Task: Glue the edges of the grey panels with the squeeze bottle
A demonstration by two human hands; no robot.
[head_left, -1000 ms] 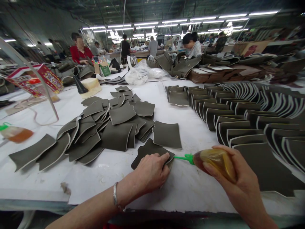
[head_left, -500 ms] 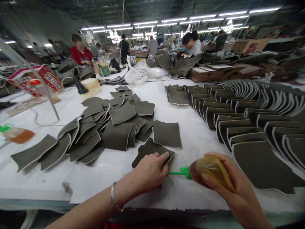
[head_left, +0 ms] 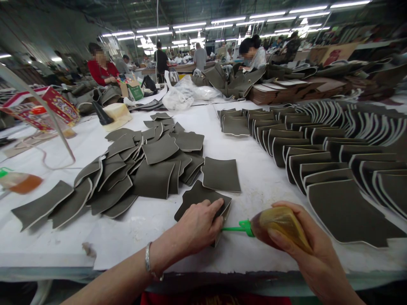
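My left hand (head_left: 199,222) rests on a dark grey-green leather piece (head_left: 193,195) near the front of the table, index finger stretched along its top and thumb at its right edge. That edge stands slightly raised, and part of the piece lies hidden under the hand. Wrapped in my right hand (head_left: 313,241) is a glue bottle (head_left: 276,224) of amber liquid, tipped on its side. Its thin green nozzle (head_left: 237,227) points left, with the tip close to my left thumb and the raised edge. Just behind lies another flat leather piece (head_left: 221,174).
A loose heap of leather pieces (head_left: 155,178) spreads to the left. Rows of folded leather pieces (head_left: 318,159) curve along the right. A second glue bottle (head_left: 22,181) lies far left, near a metal pole (head_left: 52,114). Plastic bags (head_left: 182,95) sit behind; people work beyond.
The view has shifted slightly. Both hands, the leather piece and the bottle keep nearly the same places, with the nozzle still at the raised edge.
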